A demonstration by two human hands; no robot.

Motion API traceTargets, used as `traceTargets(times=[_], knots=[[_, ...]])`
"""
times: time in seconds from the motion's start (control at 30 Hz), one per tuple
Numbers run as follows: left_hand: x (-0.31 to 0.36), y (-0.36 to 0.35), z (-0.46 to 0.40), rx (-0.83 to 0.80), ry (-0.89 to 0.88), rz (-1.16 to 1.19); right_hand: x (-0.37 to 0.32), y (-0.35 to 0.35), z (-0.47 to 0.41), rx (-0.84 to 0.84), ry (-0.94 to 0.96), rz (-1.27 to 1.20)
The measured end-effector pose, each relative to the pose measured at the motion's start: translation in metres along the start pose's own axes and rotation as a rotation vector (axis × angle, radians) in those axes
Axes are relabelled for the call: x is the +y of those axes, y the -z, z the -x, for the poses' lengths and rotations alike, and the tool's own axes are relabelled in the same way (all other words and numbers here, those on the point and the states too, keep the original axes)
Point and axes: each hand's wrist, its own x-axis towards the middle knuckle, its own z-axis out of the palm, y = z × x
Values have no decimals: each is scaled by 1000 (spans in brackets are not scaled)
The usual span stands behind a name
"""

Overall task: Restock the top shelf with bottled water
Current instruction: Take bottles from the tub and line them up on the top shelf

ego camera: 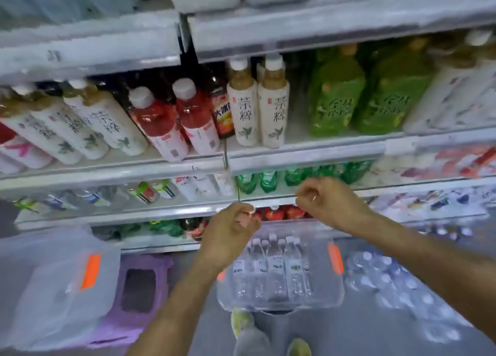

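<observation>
Both hands hang in front of the lower shelf edges with fingers curled; the left hand (230, 226) and right hand (326, 200) hold nothing I can see. The pack of water bottles (279, 272) lies below on the floor (362, 334), with free floor beside it.

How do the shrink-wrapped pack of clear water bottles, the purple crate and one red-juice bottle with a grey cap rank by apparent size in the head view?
1. Shrink-wrapped pack of clear water bottles, largest.
2. Purple crate, partly hidden by a translucent plastic bag, so its place against the pack is unsure.
3. Red-juice bottle with a grey cap, clearly smallest, though nearer the camera.
</observation>
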Motion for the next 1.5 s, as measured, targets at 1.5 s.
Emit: traceTargets(times=[1.5], knots=[[-125, -168, -123, -133, 236, 515, 172, -189, 1, -407, -593, -1387]])
